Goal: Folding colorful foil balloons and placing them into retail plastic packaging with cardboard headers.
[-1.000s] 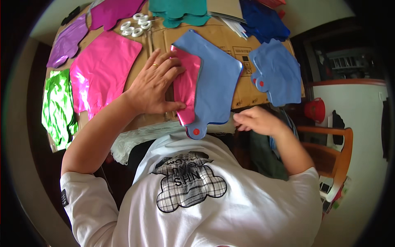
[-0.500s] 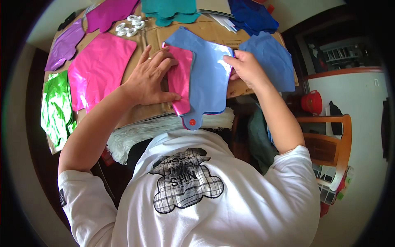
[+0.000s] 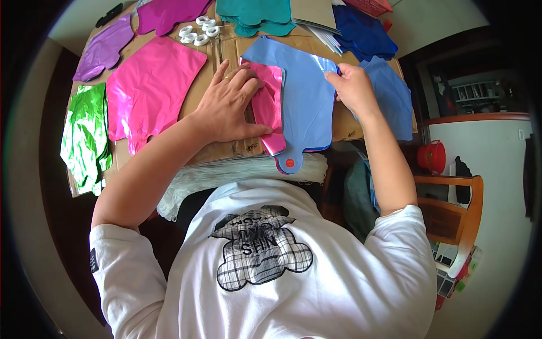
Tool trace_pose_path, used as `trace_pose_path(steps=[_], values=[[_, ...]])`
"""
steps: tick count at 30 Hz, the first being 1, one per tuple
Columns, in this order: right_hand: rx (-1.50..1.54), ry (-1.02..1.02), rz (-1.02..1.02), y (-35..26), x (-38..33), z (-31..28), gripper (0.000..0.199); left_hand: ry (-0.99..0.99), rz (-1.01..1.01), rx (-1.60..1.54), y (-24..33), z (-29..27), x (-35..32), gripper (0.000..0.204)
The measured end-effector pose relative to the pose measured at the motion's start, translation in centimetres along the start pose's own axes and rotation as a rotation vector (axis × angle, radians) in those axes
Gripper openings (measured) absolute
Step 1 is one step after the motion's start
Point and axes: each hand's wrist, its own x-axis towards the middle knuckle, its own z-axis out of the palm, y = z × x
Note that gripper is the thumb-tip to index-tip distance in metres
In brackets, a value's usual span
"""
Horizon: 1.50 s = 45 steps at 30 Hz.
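A flat light-blue foil balloon (image 3: 305, 101) lies on the cardboard-covered table (image 3: 209, 96), its neck pointing toward me. A pink foil piece (image 3: 270, 107) lies folded along its left side. My left hand (image 3: 228, 104) presses flat on the pink piece, fingers spread. At the balloon's upper right edge, my right hand (image 3: 353, 87) pinches the blue foil.
A large pink balloon (image 3: 149, 85), a purple one (image 3: 104, 51) and a green one (image 3: 84, 135) lie to the left. Teal (image 3: 254, 14) and dark-blue foil (image 3: 361, 31) sit at the far edge, with white ribbon rolls (image 3: 197, 31). Another light-blue balloon (image 3: 395, 96) is right. A wooden chair (image 3: 451, 209) stands beside me.
My right hand rose from the table's near edge to the blue balloon's upper right edge and took hold of it. My left hand stayed pressed on the pink piece.
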Motion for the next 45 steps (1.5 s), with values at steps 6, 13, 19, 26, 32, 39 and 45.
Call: trace_pose_path(steps=[6, 13, 19, 26, 32, 39, 45], values=[[0.260, -0.054, 0.138, -1.8, -1.4, -0.3, 0.023, 0.007, 0.025, 0.008, -0.1, 0.0, 0.0, 0.086], [-0.152, 0.153, -0.111, -2.4, -1.7, 0.1, 0.020, 0.003, 0.030, 0.026, 0.0, 0.0, 0.0, 0.089], [-0.415, 0.199, -0.452, -8.0, -3.6, 4.5, 0.017, 0.016, -0.057, -0.076, 0.1, -0.3, -0.1, 0.106], [-0.637, 0.156, -0.775, -6.1, -4.2, 9.1, 0.010, 0.065, -0.070, -0.172, 0.3, -0.2, 0.0, 0.118], [-0.514, 0.087, -0.831, -5.7, -4.5, 8.7, 0.012, 0.037, -0.098, -0.145, 0.2, -0.2, -0.1, 0.112], [-0.318, 0.062, -0.959, -4.1, -3.5, 8.6, 0.019, 0.024, -0.089, -0.130, 0.2, -0.3, 0.1, 0.110], [-0.405, 0.095, -0.912, -3.8, -3.8, 9.2, 0.024, 0.033, -0.072, -0.110, 0.2, -0.3, 0.1, 0.109]])
